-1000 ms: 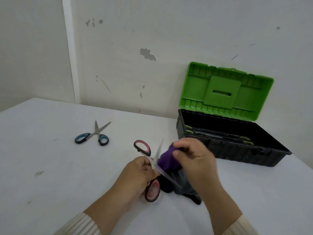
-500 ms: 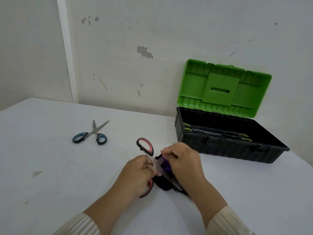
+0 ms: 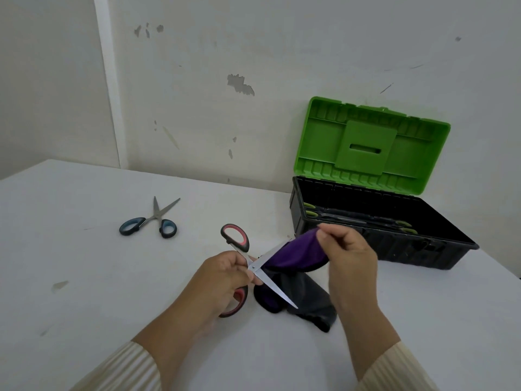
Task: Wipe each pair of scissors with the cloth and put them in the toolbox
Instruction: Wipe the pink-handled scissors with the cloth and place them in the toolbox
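My left hand (image 3: 222,280) grips the red-and-black scissors (image 3: 235,238) at the pivot, with the blades spread wide. One blade points up right and the purple-and-black cloth (image 3: 293,253) is folded over it. My right hand (image 3: 349,258) pinches that cloth near the blade's tip. The rest of the cloth lies on the table under the lower blade. A blue-handled pair of scissors (image 3: 153,222) lies part open on the table at the left. The black toolbox (image 3: 394,244) with its green lid (image 3: 369,148) raised stands at the right, and green-handled scissors (image 3: 352,218) lie inside.
The white table (image 3: 84,277) runs to a wall at the back, and the toolbox lid leans against that wall. A small stain (image 3: 59,285) marks the table at the left.
My right hand has slid the cloth up and to the right along the upper blade, away from the pivot. The left hand holds the scissors in about the same place.
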